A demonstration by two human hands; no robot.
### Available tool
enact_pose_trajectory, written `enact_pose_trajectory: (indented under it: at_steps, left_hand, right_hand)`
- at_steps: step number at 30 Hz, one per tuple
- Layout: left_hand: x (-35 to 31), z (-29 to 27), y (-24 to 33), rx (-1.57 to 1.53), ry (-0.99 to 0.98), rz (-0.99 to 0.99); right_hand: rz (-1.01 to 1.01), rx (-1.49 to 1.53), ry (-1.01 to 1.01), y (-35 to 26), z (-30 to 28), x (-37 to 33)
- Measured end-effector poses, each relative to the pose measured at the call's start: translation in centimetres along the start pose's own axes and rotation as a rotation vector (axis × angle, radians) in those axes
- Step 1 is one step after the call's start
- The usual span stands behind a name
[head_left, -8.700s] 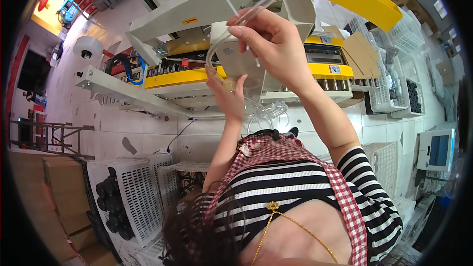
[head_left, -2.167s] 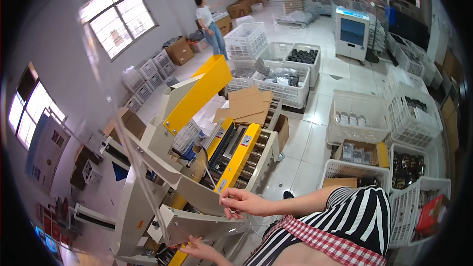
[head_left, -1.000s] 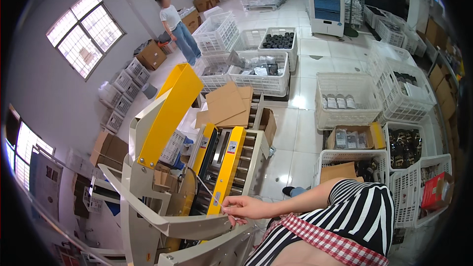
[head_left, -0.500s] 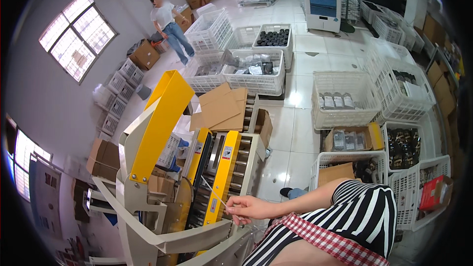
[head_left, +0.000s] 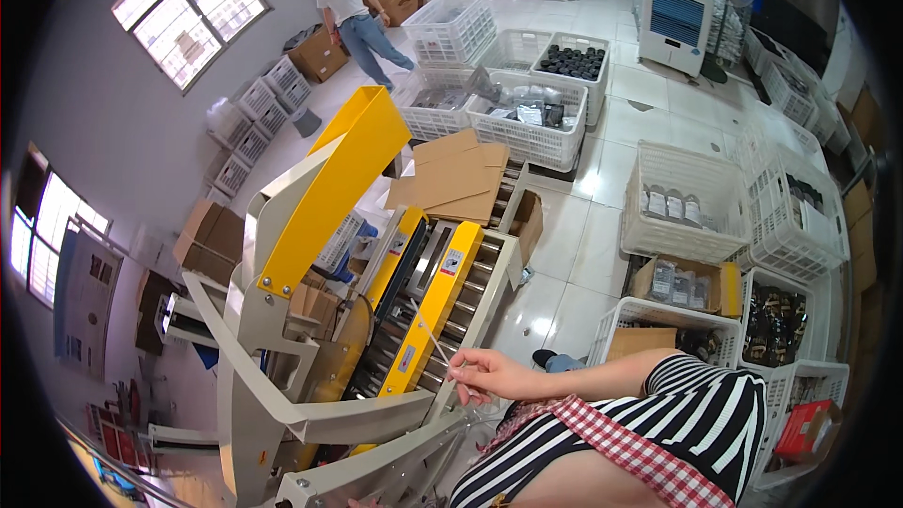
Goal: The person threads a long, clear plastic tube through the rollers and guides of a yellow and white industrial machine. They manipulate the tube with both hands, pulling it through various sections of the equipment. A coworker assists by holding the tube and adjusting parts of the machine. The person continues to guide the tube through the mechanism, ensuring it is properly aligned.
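My right hand reaches in from the right, its fingers closed in a pinch on a thin pale strip. The strip slants up and left over the yellow side rail of a carton-sealing machine. Whether it is stiff or flexible, I cannot tell. Below my hand runs the machine's pale metal frame, with rollers beside the rail. At the bottom edge a sliver of what looks like my left hand shows; its fingers are mostly cut off.
Flat cardboard pieces lie at the conveyor's far end. White crates of packed goods stand beyond, with more crates at the right. A person stands at the back left. An air cooler is at the far right.
The view has shifted, so the machine and crates sit differently in it. My right hand still pinches the strip. The person at the back has changed stance slightly.
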State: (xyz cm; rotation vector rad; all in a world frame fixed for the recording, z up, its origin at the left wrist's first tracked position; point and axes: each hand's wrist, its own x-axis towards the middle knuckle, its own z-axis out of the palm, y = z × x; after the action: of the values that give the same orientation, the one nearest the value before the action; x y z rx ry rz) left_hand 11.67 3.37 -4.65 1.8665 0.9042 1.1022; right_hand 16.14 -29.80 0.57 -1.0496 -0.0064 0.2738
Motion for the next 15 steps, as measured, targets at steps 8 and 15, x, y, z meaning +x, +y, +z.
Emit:
enact_pose_trajectory:
  at_steps: [8,15]
  left_hand:
    - [-0.4,-0.1,0.8,-0.292,-0.032,-0.106]
    - [-0.3,-0.4,0.4,-0.084,0.012,0.005]
  right_hand:
    - [0.017,0.042,-0.015,0.8,0.0,0.0]
    - [0.035,0.029,-0.016,0.9,0.0,-0.3]
